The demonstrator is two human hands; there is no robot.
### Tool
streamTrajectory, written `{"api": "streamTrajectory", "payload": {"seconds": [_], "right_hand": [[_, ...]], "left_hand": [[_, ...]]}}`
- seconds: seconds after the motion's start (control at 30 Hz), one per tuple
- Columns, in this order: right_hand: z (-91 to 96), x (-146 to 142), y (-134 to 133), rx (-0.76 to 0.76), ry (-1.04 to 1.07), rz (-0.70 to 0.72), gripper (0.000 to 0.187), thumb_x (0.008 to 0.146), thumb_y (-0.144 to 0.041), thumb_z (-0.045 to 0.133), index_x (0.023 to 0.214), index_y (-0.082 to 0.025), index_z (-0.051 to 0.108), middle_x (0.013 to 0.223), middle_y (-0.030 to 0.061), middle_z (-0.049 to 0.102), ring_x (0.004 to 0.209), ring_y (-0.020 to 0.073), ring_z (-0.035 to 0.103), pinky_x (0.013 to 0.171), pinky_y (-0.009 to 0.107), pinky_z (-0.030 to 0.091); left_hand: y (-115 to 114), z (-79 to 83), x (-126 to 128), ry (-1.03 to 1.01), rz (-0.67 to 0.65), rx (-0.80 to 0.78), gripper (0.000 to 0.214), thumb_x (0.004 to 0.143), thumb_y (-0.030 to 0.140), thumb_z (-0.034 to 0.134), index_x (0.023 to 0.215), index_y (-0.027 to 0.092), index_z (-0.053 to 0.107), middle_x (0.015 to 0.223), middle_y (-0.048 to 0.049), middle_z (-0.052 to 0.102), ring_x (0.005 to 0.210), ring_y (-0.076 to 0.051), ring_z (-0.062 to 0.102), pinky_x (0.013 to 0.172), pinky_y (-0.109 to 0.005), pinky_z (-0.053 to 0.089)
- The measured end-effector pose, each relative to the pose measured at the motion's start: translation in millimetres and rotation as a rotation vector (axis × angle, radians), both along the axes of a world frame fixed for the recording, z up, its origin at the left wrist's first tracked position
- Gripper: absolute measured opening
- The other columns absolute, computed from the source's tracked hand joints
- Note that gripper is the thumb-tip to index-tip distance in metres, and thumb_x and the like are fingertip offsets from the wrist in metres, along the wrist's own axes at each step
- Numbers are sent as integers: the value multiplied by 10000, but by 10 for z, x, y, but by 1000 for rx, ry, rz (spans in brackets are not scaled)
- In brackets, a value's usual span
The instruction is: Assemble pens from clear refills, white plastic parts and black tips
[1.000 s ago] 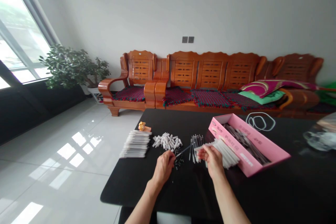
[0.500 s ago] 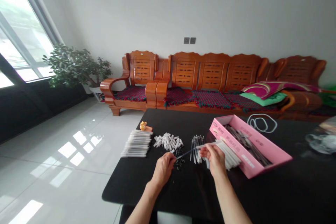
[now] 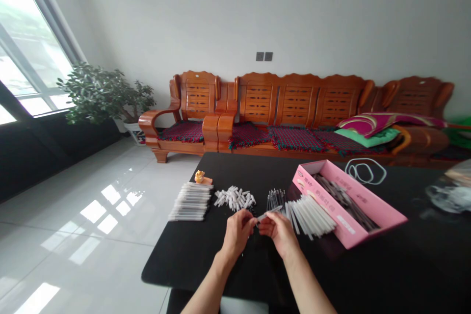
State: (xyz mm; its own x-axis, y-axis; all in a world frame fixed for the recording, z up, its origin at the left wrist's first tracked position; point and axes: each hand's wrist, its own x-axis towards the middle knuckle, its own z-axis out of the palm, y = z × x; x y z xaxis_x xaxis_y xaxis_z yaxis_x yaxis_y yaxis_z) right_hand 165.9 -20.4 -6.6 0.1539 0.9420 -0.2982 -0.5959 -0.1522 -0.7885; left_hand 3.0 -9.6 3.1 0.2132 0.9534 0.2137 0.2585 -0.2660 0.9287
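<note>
My right hand (image 3: 280, 233) pinches a whitish pen barrel (image 3: 270, 213) that slants up to the right. My left hand (image 3: 238, 231) is closed at the barrel's lower left end, on the pen refill, which is mostly hidden by the fingers and the barrel. Just behind my hands lie a heap of white pen caps (image 3: 235, 198) and a bunch of dark-tipped refills (image 3: 275, 198). To the right, empty white barrels (image 3: 312, 217) are fanned out against the box. Some small black pieces beside the caps are largely covered by my left hand.
A row of assembled-looking pens (image 3: 190, 202) lies at the left of the black table (image 3: 191, 255), with a small orange figurine (image 3: 200, 176) behind it. On the right stand a pink box (image 3: 386, 213) holding dark sticks, white loops (image 3: 368, 172) and a clear plastic bag (image 3: 449, 196).
My hands have come together. The refill, earlier stretching from my left hand to the barrel's end, is now mostly out of sight. My right hand moved left and down with the barrel.
</note>
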Motion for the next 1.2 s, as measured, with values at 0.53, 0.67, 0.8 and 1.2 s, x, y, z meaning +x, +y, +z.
{"api": "streamTrajectory", "payload": {"seconds": [0.53,0.67,0.8,1.2], "right_hand": [[-2,83,-16,34,311,-86,28,679,-135,737,690,-144,714,573,41,721,499,163,682,467,241,570],[-28,96,-20,21,314,-79,27,685,-134,735,687,-144,710,572,40,721,502,166,686,467,241,573],[-28,58,-37,20,282,-63,45,689,-149,746,684,-139,702,583,47,724,513,172,692,473,245,577],[103,-238,-65,95,-35,-111,305,635,-346,836,744,-139,639,624,72,731,538,217,707,474,277,579]], "left_hand": [[145,-341,-339,362,6,107,183,750,172,647,895,212,751,824,-28,670,712,-153,621,675,-242,441],[84,-379,-308,437,-13,120,159,724,128,654,820,211,749,844,-32,671,759,-163,622,710,-258,446],[126,-392,-288,157,14,-84,106,758,188,635,798,167,731,726,-43,672,691,-170,633,657,-268,482],[115,-209,-219,-627,-96,-513,418,630,379,839,906,86,727,772,-93,722,663,-142,670,674,-252,545]]}}
